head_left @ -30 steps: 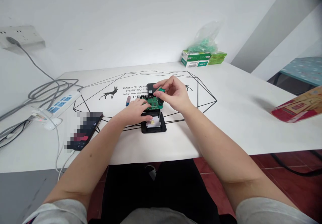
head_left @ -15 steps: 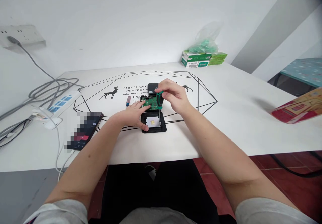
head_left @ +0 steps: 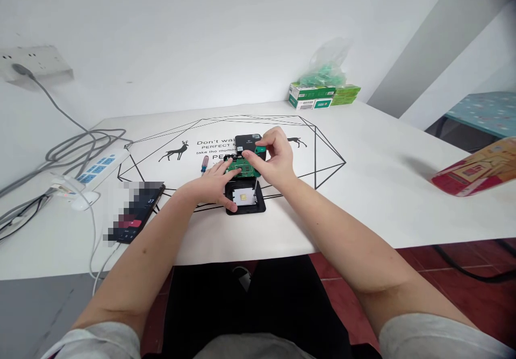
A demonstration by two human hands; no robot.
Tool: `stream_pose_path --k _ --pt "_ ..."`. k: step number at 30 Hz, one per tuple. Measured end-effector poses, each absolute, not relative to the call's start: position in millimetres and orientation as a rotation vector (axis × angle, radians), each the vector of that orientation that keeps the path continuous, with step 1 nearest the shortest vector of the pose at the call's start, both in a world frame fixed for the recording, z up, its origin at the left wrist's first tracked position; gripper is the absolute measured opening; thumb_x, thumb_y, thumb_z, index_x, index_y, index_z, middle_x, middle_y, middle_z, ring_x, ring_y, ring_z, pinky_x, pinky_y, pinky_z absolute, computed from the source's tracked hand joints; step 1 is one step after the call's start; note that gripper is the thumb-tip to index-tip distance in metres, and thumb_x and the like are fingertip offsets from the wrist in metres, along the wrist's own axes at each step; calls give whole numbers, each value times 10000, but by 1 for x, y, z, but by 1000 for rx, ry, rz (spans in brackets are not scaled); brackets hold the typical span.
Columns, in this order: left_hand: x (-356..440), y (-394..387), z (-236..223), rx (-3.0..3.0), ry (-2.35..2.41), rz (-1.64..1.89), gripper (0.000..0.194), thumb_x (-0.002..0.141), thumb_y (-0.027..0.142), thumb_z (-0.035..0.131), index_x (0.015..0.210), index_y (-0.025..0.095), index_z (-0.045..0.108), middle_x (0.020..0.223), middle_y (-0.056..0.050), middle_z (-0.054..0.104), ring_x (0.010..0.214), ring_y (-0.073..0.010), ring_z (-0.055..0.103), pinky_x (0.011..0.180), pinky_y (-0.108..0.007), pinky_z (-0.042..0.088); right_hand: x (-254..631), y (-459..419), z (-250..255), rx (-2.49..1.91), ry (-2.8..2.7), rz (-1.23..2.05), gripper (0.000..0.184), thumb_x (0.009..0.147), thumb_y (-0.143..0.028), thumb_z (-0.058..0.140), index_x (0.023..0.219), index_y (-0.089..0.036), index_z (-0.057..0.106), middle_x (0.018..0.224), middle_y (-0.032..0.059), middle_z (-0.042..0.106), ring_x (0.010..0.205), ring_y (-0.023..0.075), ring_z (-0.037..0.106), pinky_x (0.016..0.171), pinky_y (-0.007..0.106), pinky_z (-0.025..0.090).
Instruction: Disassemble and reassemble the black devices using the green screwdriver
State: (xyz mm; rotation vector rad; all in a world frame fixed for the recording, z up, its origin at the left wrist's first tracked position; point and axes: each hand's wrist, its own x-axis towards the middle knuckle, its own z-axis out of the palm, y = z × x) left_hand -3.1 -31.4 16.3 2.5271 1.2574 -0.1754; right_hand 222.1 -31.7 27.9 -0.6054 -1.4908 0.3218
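My right hand (head_left: 278,157) grips the green-and-black handle of a screwdriver (head_left: 261,151). The metal shaft points down to the right side of an opened black casing (head_left: 261,203). Inside that casing lies a silvery plate (head_left: 250,196) with a small yellowish square. A green circuit board (head_left: 245,170) adjoins its far side. With fingers spread, my left hand (head_left: 212,186) rests on the board's left part, the thumb on the casing's left edge. Beyond the board lies a black cover (head_left: 244,142) with a small white label, partly hidden by my right hand.
A small screwdriver with a clear reddish handle (head_left: 205,163) lies left of the board. Further left are a phone (head_left: 139,216), a white power strip (head_left: 115,161) and grey cables (head_left: 86,143). Green-and-white boxes (head_left: 310,95) stand by the wall; a red-and-yellow package (head_left: 471,171) sits at right.
The fingers of my right hand have shifted around the screwdriver handle, and the handle leans a little further right. More of the black cover shows. My left hand stays in place.
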Motion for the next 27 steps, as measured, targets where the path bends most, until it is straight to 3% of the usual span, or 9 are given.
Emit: stream_pose_path --k 6,10,16,18,20,23,27 --pt "-2 -32 16 2510 1278 -223 1311 721 808 818 1769 293 222 1857 -136 -107 1705 -458 -57 1342 -663 65 232 -30 32 -437 -1503 454 407 987 -601 644 772 -265 565 941 49 605 872 232 616 792 459 538" --pt "-2 -33 19 2499 1283 -216 1311 705 797 840 1761 294 249 1856 -145 -94 1700 -479 -47 1337 -679 78 239 -26 31 -430 -1557 534 377 946 -617 685 835 -262 624 1058 74 673 931 251 659 845 493 569" --pt "1 -39 26 2540 1238 -171 1256 737 780 843 1752 296 282 1861 -165 19 1701 -476 27 1325 -710 43 228 -32 28 -504 -1461 557 389 902 -529 800 852 -269 514 1028 41 692 882 189 669 829 408 580" --pt "5 -44 29 2555 1187 -79 1120 808 765 800 1725 300 358 1855 -155 119 1688 -460 124 1325 -682 136 223 -34 26 -499 -1443 496 380 893 -464 827 856 -277 498 956 23 690 875 189 670 791 388 567" --pt "11 -49 30 2617 1111 56 866 906 703 736 1637 295 511 1789 -146 328 1621 -435 301 1294 -635 264 220 -34 24 -496 -1426 391 388 870 -401 856 851 -279 489 901 5 677 825 182 652 726 371 533" --pt "20 -56 31 2761 1044 220 572 931 578 749 1401 254 713 1518 -141 617 1416 -411 519 1213 -599 374 220 -30 21 -481 -1428 216 388 836 -350 881 854 -274 501 880 -5 668 789 177 639 655 351 484" --pt "26 -60 31 2782 964 199 433 892 481 788 1229 211 759 1199 -105 717 1114 -331 664 1049 -503 503 226 -27 19 -357 -1523 160 131 969 -313 672 913 -270 563 1003 39 740 884 200 698 717 386 532"
